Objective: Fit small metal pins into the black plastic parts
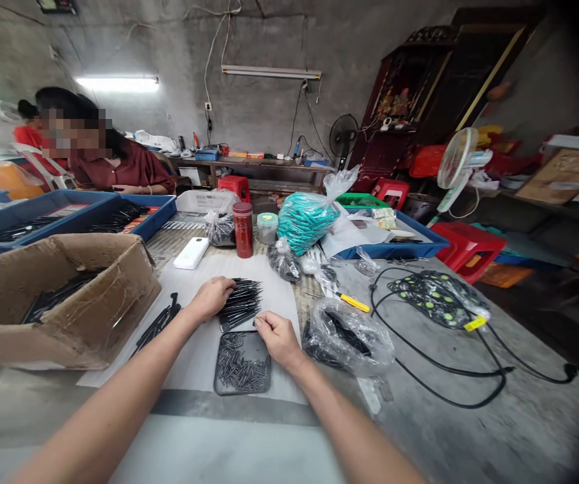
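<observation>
A row of thin black pointed rods (240,301) lies on white paper (277,286), points facing away from me. My left hand (213,297) is at the row's far left edge, fingers curled together against the rods; what they hold is hidden. My right hand (278,337) is closed in a pinch by the row's near right corner; a small dark bit shows at the fingertips, too small to name. Just below, a shallow dark tray (217,376) holds many small grey metal pins (243,363). More long black pieces (157,324) lie left of my left hand.
At left stands a cardboard box (113,312) with black pieces, blue trays (161,218) behind it. A red bottle (243,232), a bag of teal pieces (302,222), a yellow-handled tool (354,302), an open plastic bag (352,336) and black cable (451,370) lie around. A person (123,168) sits opposite.
</observation>
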A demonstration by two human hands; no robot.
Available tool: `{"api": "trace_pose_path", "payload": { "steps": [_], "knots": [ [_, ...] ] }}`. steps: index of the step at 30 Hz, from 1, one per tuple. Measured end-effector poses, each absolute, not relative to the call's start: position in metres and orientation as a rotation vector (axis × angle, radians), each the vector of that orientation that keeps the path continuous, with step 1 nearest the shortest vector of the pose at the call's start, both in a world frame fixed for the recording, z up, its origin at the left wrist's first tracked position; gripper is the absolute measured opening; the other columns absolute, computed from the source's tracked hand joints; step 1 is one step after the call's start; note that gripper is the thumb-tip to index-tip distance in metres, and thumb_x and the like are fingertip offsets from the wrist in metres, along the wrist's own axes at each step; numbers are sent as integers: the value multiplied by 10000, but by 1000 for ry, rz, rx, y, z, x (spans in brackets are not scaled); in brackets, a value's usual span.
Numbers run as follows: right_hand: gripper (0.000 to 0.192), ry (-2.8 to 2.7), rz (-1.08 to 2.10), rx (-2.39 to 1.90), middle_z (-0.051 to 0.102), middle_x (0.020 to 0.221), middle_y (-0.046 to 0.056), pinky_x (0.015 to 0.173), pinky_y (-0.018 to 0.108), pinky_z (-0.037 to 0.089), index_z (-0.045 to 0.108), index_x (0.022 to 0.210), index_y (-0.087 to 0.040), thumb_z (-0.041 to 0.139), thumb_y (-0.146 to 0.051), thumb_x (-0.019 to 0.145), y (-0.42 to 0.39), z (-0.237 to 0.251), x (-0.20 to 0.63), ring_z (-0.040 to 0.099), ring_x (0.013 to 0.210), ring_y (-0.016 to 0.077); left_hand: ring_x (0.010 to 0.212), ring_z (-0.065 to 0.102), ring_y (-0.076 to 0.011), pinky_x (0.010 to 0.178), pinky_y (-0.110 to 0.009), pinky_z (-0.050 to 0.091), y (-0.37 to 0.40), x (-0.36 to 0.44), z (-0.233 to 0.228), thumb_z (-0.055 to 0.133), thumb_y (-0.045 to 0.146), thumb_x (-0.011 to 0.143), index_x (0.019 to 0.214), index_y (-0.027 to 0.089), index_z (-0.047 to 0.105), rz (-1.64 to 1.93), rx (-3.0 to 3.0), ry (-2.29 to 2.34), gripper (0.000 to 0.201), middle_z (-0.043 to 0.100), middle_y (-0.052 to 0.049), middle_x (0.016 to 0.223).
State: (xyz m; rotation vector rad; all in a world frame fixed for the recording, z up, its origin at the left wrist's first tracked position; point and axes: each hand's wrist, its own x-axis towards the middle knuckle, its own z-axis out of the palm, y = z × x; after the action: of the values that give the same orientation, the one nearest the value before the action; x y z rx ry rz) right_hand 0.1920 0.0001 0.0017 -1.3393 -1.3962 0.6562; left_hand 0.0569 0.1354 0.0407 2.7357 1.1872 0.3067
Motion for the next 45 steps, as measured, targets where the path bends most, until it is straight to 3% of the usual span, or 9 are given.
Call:
{"api": "trace_pose_path", "payload": {
  "steps": [5,10,15,20,23,30,38,45],
  "knots": [
    [262,-1393,659,-1356,368,523,-38,504,216,284,496,595,-159,412,-337,767,0,1,192,346,521,98,766,555,-175,687,-254,400,123,21,52,364,206,784,831,164,587,253,2716,1312,231,614,-57,818],
    [249,-1409,659,-1355,402,532,-35,511,213,300,512,597,-158,426,-321,765,0,0,192,372,528,101,714,571,-213,593,-270,389,95,-20,50,428,272,746,695,176,586,-138,2694,1375,192,621,-71,735],
    [183,-1552,613,-1374,482,561,-26,539,212,331,547,625,-160,445,-229,760,-3,4,191,425,546,105,821,582,-253,647,-307,403,73,-25,40,385,247,758,750,159,587,-202,2617,1563,220,629,-120,858],
    [127,-1969,375,-1420,570,689,12,670,247,345,600,717,-166,482,-129,746,-5,4,187,488,681,129,779,592,-257,628,-322,391,54,-15,48,319,253,798,803,158,561,-149,2566,1650,260,637,-117,798],
    [112,-2238,211,-1500,575,748,30,700,280,314,612,788,-180,504,-165,763,-7,3,184,484,751,152,752,592,-235,613,-300,376,45,-14,55,319,272,810,858,181,543,-77,2517,1634,246,639,-87,772],
    [144,-2488,101,-1625,583,773,55,684,303,282,583,744,-168,448,-125,769,-10,11,176,478,775,174,616,543,-146,570,-223,367,49,-21,45,457,328,724,739,202,557,420,2312,1518,162,605,18,654],
    [142,-2526,88,-1685,586,809,92,677,320,296,554,772,-143,415,-113,765,-10,14,171,497,754,194,522,485,-114,502,-214,385,60,-20,12,553,401,641,795,144,601,815,1901,1260,304,568,17,585],
    [128,-2187,354,-1550,564,746,52,667,269,349,522,777,-147,399,-110,770,-10,13,178,485,704,154,755,568,-154,680,-241,438,60,-18,6,495,375,726,775,158,626,891,1970,1110,259,640,-37,831]
  ]
}}
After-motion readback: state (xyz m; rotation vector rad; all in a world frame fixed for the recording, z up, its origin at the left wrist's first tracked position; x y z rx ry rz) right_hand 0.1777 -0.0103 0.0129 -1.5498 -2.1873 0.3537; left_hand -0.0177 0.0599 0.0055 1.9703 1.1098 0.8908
